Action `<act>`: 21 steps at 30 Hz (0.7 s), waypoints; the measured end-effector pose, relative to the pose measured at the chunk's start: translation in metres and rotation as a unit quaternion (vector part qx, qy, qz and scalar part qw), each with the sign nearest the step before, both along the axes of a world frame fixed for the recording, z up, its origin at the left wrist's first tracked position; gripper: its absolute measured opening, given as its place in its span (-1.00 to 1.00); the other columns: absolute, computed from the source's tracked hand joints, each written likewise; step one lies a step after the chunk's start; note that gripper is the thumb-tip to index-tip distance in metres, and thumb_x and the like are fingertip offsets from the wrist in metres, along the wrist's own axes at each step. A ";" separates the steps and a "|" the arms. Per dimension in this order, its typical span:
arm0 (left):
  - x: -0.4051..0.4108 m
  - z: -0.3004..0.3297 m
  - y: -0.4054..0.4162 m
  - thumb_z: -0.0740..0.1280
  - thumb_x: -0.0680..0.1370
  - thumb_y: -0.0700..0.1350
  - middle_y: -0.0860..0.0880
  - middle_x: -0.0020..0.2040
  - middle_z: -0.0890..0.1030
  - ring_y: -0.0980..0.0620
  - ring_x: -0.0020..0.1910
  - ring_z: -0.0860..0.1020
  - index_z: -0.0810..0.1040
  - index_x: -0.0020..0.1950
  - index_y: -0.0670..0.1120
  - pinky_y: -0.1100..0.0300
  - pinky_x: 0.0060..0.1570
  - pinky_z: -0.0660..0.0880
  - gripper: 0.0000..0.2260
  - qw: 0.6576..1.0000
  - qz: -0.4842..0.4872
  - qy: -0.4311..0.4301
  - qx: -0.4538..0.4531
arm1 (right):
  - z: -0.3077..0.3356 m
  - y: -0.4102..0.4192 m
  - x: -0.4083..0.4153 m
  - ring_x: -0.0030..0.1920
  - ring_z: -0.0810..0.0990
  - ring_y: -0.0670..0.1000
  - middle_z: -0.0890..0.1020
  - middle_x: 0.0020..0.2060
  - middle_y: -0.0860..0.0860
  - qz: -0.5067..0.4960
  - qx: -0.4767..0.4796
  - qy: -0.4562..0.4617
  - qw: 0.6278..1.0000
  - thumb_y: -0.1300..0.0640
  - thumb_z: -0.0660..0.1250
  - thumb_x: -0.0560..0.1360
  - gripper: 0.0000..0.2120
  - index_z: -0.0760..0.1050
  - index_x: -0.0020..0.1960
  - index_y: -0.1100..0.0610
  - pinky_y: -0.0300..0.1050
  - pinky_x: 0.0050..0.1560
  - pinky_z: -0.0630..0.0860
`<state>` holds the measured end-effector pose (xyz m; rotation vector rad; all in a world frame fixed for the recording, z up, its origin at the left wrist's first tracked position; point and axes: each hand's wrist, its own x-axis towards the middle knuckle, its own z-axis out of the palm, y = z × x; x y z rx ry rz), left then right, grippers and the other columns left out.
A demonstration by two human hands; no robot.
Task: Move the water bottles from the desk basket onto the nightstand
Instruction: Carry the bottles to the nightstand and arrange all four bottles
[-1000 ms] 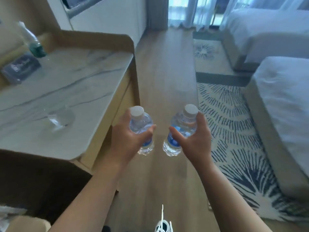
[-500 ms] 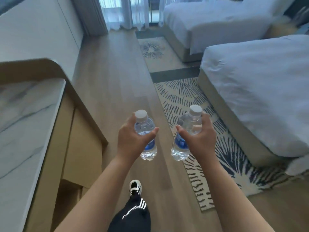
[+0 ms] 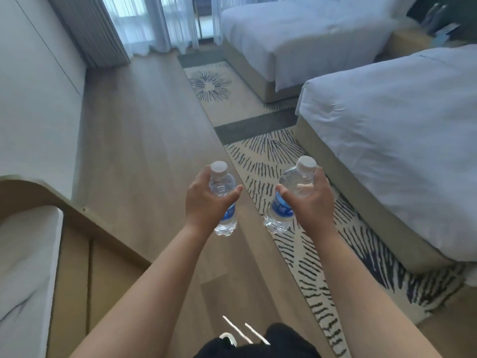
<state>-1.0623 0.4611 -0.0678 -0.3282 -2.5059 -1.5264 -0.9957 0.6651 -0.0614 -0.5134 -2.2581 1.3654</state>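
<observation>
My left hand [image 3: 206,202] is wrapped around a clear water bottle [image 3: 224,187] with a white cap and a blue label, held upright over the wooden floor. A second bottle of the same kind [image 3: 289,200] is gripped in my right hand [image 3: 309,202], tilted a little to the left, over the edge of the patterned rug. Far off at the top right, between the two beds, stands the wooden nightstand [image 3: 410,41] with two bottles [image 3: 435,15] and some papers on it. The desk basket is out of view.
The marble-topped desk [image 3: 28,267] with its wooden frame fills the lower left. Two white beds stand on the right, the near bed [image 3: 402,130] and the far bed [image 3: 296,32]. A striped rug [image 3: 291,161] lies beside them. Curtains [image 3: 144,24] hang at the far end.
The view has swung right, away from the desk top and toward the beds; the nightstand has come into sight. Both hands still hold their bottles in front of me.
</observation>
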 end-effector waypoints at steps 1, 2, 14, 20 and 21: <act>-0.017 -0.001 0.003 0.55 0.32 0.10 0.20 -0.11 0.58 0.23 -0.13 0.56 0.47 0.05 0.16 0.41 -0.13 0.42 -0.61 1.000 -0.003 -0.002 0.002 | 0.000 0.003 -0.015 0.09 0.53 0.09 0.53 0.08 0.05 -0.008 0.005 0.003 1.000 -0.06 0.55 0.28 -0.45 0.40 0.17 0.01 0.17 0.13 0.51; -0.033 -0.003 0.007 0.55 0.33 0.09 0.18 -0.09 0.59 0.20 -0.12 0.57 0.47 0.06 0.15 0.38 -0.11 0.44 -0.61 1.000 -0.006 -0.004 0.005 | -0.001 0.007 -0.030 0.09 0.52 0.08 0.52 0.08 0.05 -0.014 0.008 0.005 1.000 -0.05 0.55 0.29 -0.46 0.41 0.17 0.02 0.17 0.14 0.51; -0.239 -0.024 0.119 0.55 0.34 0.07 0.15 -0.10 0.59 0.14 -0.12 0.58 0.47 0.04 0.13 0.34 -0.16 0.44 -0.63 1.000 0.013 -0.011 0.022 | -0.036 0.109 -0.230 0.04 0.52 0.05 0.52 0.03 0.04 -0.017 0.023 -0.011 1.000 -0.02 0.55 0.30 -0.50 0.42 0.13 0.09 0.13 0.11 0.51; -0.338 -0.012 0.193 0.56 0.33 0.07 0.06 -0.04 0.61 0.09 -0.08 0.57 0.51 0.12 0.03 0.39 -0.13 0.41 -0.56 1.000 0.016 -0.022 0.008 | -0.030 0.175 -0.329 0.00 0.50 0.03 0.50 0.02 0.06 -0.025 0.011 -0.001 1.000 0.01 0.56 0.30 -0.51 0.43 0.10 0.10 0.05 0.08 0.51; -0.354 -0.010 0.205 0.57 0.33 0.06 0.06 -0.04 0.61 0.09 -0.09 0.57 0.51 0.11 0.03 0.39 -0.13 0.41 -0.57 1.000 0.014 -0.019 0.007 | -0.028 0.187 -0.344 0.01 0.50 0.03 0.50 0.02 0.06 -0.030 0.007 0.001 1.000 0.00 0.56 0.30 -0.51 0.42 0.11 0.10 0.05 0.08 0.51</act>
